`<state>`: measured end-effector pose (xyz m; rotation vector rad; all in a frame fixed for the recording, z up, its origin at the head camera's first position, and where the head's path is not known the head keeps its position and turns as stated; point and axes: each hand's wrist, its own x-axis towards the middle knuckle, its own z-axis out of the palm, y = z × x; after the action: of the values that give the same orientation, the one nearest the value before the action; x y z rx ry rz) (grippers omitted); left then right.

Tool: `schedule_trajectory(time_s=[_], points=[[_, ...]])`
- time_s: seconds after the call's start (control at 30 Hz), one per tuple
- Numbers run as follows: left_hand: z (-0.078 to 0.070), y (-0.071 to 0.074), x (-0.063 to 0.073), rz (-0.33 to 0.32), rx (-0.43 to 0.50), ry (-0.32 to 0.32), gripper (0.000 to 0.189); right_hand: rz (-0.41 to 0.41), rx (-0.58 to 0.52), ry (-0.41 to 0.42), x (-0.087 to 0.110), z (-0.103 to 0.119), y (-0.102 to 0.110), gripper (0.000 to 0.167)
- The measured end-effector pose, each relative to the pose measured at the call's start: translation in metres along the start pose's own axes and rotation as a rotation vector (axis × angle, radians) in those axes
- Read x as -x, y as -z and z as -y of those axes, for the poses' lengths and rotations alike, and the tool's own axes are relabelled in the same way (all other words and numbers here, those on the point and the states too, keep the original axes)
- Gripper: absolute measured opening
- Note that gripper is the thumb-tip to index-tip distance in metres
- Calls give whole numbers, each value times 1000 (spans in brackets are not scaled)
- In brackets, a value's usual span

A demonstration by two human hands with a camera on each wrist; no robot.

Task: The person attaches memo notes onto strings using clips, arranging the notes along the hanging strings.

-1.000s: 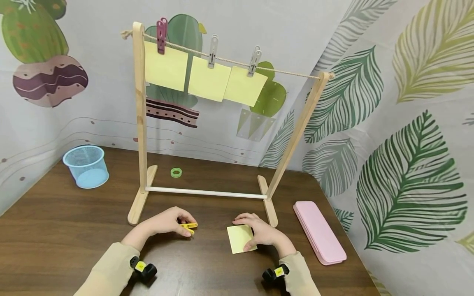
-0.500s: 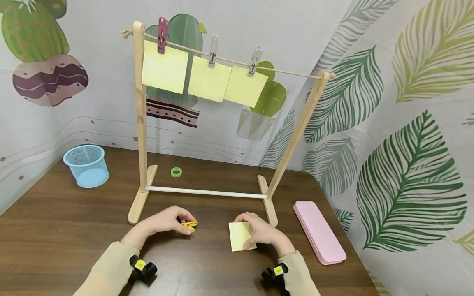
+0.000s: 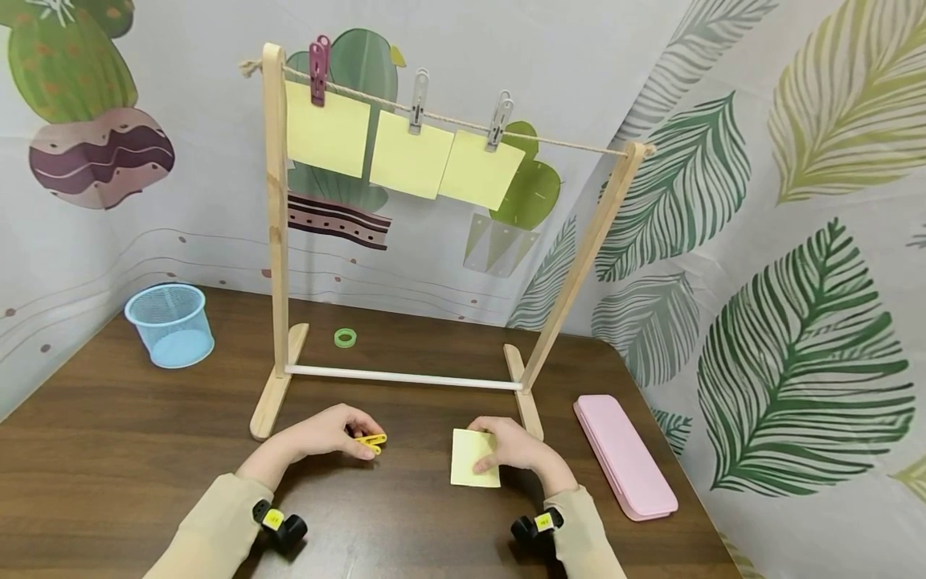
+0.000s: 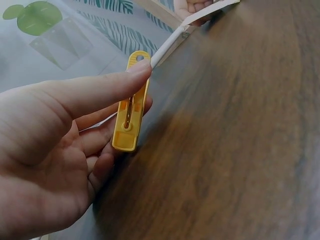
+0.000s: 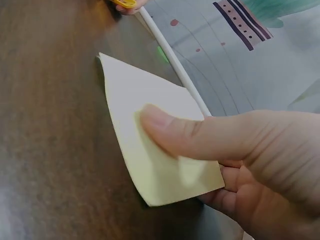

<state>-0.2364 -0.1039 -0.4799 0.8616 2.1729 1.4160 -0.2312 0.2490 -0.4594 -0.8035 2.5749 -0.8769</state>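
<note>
Between thumb and fingers my left hand pinches a yellow clothespin, low over the table in front of the rack's left foot. My right hand holds a square pale-yellow sticky note, thumb on its face and fingers behind it. Above both hands a string runs across a wooden rack. Three yellow notes hang from it: the left note under a dark pink clothespin, the middle note and right note under grey ones.
A blue mesh basket stands at the back left of the brown table. Behind the rack's white crossbar lies a green tape roll. A pink case lies at the right edge.
The note in my right hand has turned more upright and shifted slightly right and up. My left hand has stayed nearly still, with the clothespin slightly turned. The left hanging note sways a little.
</note>
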Motion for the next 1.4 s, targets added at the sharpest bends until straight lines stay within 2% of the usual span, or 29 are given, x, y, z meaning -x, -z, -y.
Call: schedule_trajectory(time_s=[0.2,0.4,0.6,1.13,1.4], points=[[-1,-1,0,-3,5,-3,34,-4,-112,50,-2,0,3,32],[1,-1,0,0,6,11,33,13,-231,24,-4,-8,0,30],[3,-1,-1,1,-20,24,34,2,-250,1,-3,-13,-1,20],[4,-2,-2,-3,-12,23,34,0,-315,-8,-2,-13,-3,14],[-1,-1,-1,-12,20,36,35,-3,-327,-15,-4,-11,-3,15]])
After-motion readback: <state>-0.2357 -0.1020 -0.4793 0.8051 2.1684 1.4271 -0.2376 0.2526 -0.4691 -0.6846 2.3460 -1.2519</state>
